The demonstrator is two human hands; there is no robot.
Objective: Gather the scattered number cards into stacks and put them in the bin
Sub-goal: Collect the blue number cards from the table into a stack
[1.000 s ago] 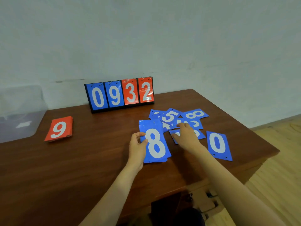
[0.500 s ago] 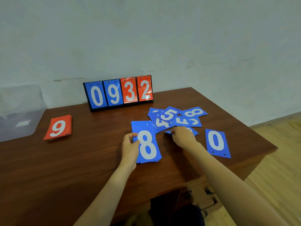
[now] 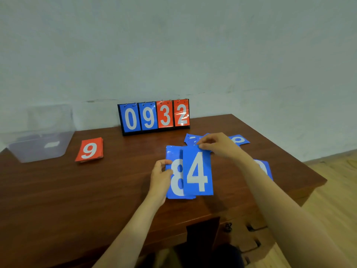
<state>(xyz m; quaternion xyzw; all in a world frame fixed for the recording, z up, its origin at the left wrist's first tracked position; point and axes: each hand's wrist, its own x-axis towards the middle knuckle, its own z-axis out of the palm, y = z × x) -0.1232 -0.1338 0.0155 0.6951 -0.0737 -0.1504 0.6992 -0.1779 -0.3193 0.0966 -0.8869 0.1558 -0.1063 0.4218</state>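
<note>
1. The right hand (image 3: pixel 218 146) is in the middle of the frame, a little right of centre. Its fingers (image 3: pixel 207 141) are pinched together on the top edge of a blue 4 card (image 3: pixel 198 171).
2. The 4 card lies face up and overlaps the right half of a blue stack (image 3: pixel 174 180) whose top card shows an 8 (only the left half of the numeral can be read).
3. The left hand (image 3: pixel 161 178) grips the left edge of that blue stack. The thumb is curled over the top face and the other fingers are tucked at the edge.
4. The stack rests on the brown worktop (image 3: pixel 77 190), at centre frame.
5. More loose blue cards (image 3: pixel 238 140) lie scattered just behind the right hand, partly hidden by it.
6. Another blue card (image 3: pixel 263 168) shows at the right of the frame, mostly covered by the right forearm. Its number cannot be read.
7. A red stack (image 3: pixel 89 149) topped by a 9 lies at the left of centre, well apart from the blue cards.
8. The clear plastic bin (image 3: pixel 29 151) sits at the left edge of the frame on the worktop's far corner, near the red stack.
9. A flip scoreboard (image 3: pixel 154 117) stands upright at the back of the worktop by the wall, reading 0, 9 in blue and 3, 2 in red.
</note>
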